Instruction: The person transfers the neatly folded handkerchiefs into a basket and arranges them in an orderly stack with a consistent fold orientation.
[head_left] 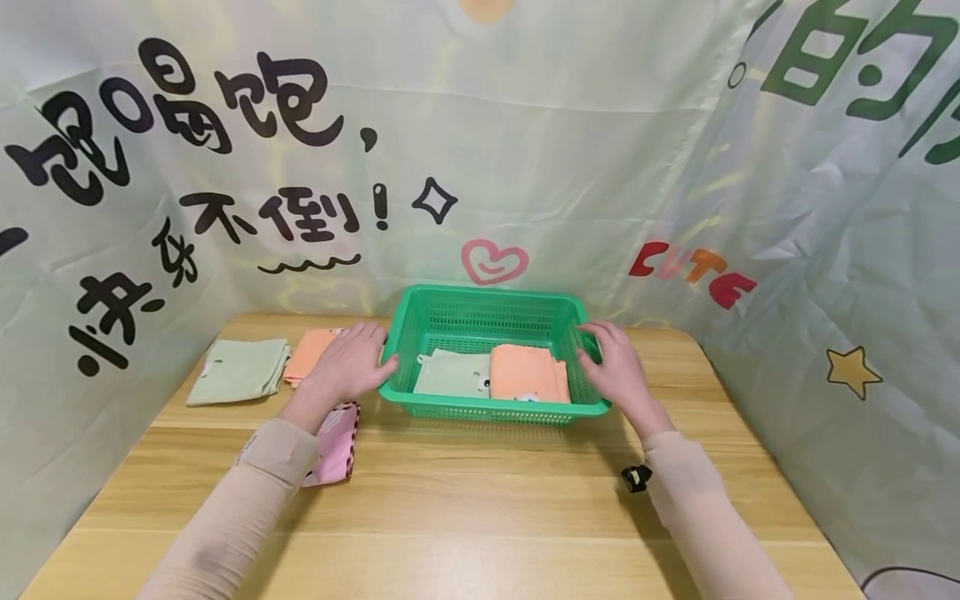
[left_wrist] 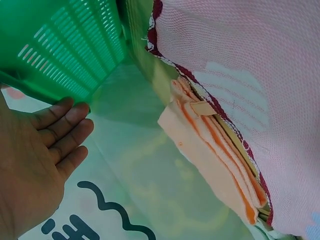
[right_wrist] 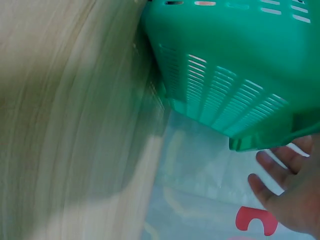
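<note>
A green perforated plastic basket (head_left: 487, 408) stands on the wooden table. Inside it, a folded pale green towel (head_left: 452, 373) lies left of a folded orange towel (head_left: 525, 371). My left hand (head_left: 352, 360) is at the basket's left rim, thumb toward it; in the left wrist view its fingers (left_wrist: 70, 132) extend by the basket's outer side. At the right end, my right hand (head_left: 618, 371) meets the rim with fingers spread and loosely bent. Partly under my left forearm is a pink towel (head_left: 337, 446) with a dark checked edge.
Left of the basket lie another folded orange towel (head_left: 306, 354), partly behind my left hand, and a pale green towel (head_left: 236, 371). A small black object (head_left: 636, 478) shows at my right wrist. Printed fabric (head_left: 570, 167) hangs behind the table and along both sides.
</note>
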